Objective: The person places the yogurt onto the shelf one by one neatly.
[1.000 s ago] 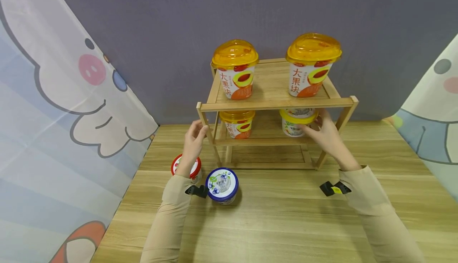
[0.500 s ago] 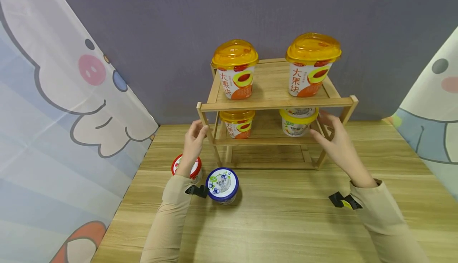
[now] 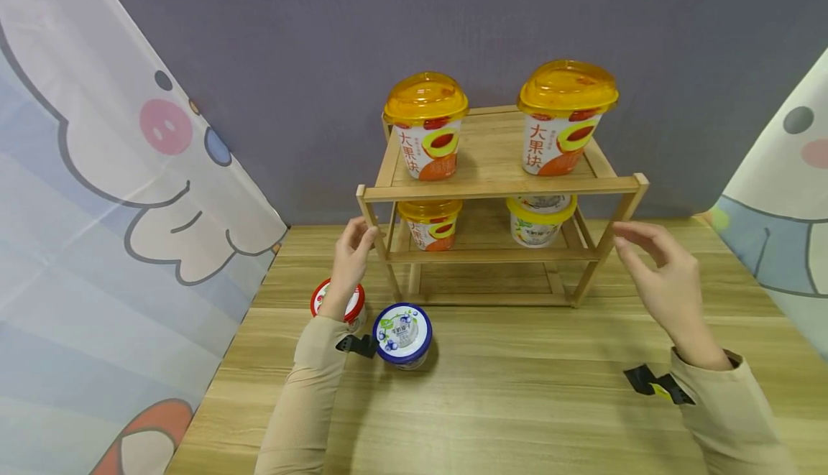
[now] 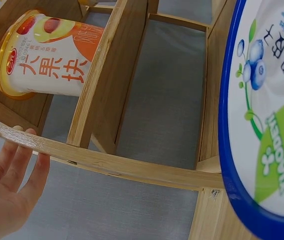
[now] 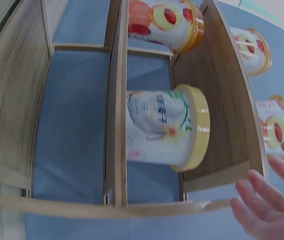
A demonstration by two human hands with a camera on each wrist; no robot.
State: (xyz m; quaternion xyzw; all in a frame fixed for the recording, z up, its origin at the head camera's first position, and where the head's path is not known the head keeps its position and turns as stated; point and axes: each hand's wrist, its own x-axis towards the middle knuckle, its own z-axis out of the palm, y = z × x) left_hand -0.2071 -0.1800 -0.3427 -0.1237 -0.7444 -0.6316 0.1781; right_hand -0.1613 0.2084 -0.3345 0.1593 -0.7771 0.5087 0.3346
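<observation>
A wooden rack stands on the table with peach-printed yogurt cups on it. At its left post, my left hand rests its fingertips against the wood; the left wrist view shows loosely bent fingers at the post's edge. My right hand is just right of the right post, its thumb and fingers apart and holding nothing. On the middle shelf, a yellow-lidded yogurt cup sits at the right, its top partly hidden by the upper shelf's front rail. A peach yogurt cup stands at the left on that shelf.
Two dome-lidded peach cups, a left cup and a right cup, stand on the top shelf. A blue-lidded cup and a red-lidded cup, partly covered by my left wrist, are on the table.
My right hand has let go of the yellow-lidded cup and drawn out to the right of the rack. That cup stays on the middle shelf. My left hand has kept its place.
</observation>
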